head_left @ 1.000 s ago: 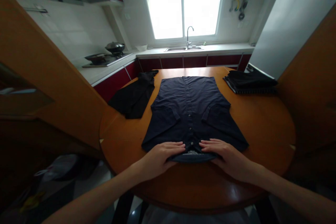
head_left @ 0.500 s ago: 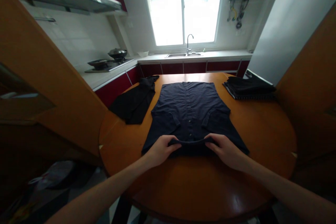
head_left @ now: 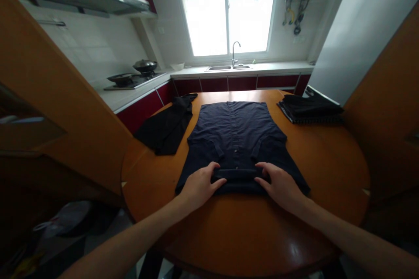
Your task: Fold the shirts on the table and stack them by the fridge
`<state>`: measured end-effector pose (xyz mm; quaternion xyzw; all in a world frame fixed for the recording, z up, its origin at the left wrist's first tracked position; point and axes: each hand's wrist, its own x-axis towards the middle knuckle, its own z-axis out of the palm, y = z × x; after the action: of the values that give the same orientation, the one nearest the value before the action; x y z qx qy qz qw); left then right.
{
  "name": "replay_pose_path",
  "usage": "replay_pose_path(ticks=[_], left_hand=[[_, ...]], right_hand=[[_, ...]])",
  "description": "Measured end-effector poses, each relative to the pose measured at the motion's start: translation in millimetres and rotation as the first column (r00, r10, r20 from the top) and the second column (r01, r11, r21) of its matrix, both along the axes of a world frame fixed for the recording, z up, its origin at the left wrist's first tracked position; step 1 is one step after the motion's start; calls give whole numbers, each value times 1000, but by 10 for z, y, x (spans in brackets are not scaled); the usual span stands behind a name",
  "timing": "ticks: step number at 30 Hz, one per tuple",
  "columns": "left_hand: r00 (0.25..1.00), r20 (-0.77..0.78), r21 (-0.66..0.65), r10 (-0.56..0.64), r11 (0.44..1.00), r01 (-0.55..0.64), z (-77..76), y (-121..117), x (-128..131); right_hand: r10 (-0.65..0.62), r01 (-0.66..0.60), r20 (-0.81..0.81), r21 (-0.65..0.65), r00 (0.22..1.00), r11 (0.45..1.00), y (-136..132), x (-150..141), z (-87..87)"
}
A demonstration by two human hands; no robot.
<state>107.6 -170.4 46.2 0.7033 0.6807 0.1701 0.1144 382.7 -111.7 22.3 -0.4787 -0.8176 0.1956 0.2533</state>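
A dark navy buttoned shirt lies spread on the round wooden table, its sleeves turned in over the front. Along its near edge a narrow strip of the cloth is folded over and lies flat. At the left end of this strip rests my left hand, thumb and fingers apart around the fold. My right hand mirrors it at the other end, thumb and index finger spread and touching the cloth. The undersides of both hands are hidden.
A black garment lies on the table's left side. A stack of folded dark clothes sits at the far right. Beyond the wooden table are a counter with a sink, a stove with pans and a fridge.
The raised edge of the shirt has been laid down into a flat folded strip. Both hands have loosened their pinch, and their fingers have spread apart.
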Motion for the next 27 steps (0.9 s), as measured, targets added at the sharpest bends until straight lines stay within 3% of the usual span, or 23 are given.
replay_pose_path(ticks=[2, 4, 7, 9, 13, 16, 22, 27], left_hand=[[993, -85, 150, -78, 985, 90, -2, -30, 12], [960, -178, 264, -217, 929, 259, 24, -64, 44], [840, -279, 227, -465, 818, 529, 65, -113, 103], [785, -293, 151, -545, 785, 601, 56, -133, 125], [768, -262, 86, -584, 778, 622, -27, -132, 107], [763, -256, 94, -593, 771, 630, -50, -129, 88], [727, -292, 148, -621, 722, 676, 8, -182, 121], [741, -260, 209, -619, 713, 670, -35, -196, 153]], right_hand=[[26, -30, 36, 117, 999, 993, -13, 0, -29], [54, -64, 57, 205, 997, 977, -15, -3, -55], [94, -114, 85, 288, 992, 951, -19, -9, -64], [121, -151, 106, 340, 987, 928, -46, -14, -36], [256, -318, 196, 441, 947, 839, -168, -33, 67], [364, -456, 280, 436, 888, 776, -254, -52, 90], [418, -528, 331, 415, 846, 741, -266, -35, -37], [419, -521, 314, 440, 852, 731, -283, -43, -23]])
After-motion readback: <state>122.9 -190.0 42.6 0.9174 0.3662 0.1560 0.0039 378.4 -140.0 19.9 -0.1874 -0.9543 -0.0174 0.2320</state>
